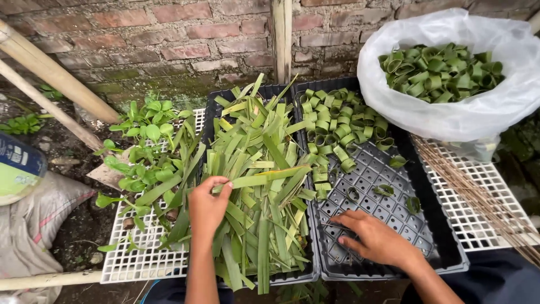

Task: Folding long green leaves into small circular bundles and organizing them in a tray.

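Starting left of the black cell tray [444,247], taken as landmark:

- Sack and printed bag [19,169], far left of the tray, on the ground by bamboo poles.
- White plastic grid [140,264], left of the tray, carrying leafy seedlings [147,135].
- Pile of long green leaf strips [261,186], just left of the tray, lying over a second black tray.
- Left hand [207,207], on that pile; thumb and fingers pinch one leaf strip [270,177] that points toward the cell tray.
- Right hand [376,239], on the cell tray's near side; fingers narrow, apparently pinching a thin stick [332,225], though the grip is hard to make out.
- Rolled leaf rings [337,124], heaped at the tray's far end; a few sit singly in cells.
- Clear bag of more rings [444,73], beyond the tray's right corner.
- Bundle of thin brown sticks [478,186], right of the tray on another white grid.

Handling note, as judgement: draw one strip free without dragging its neighbours, keep it flat, and roll evenly so each ring matches the others.
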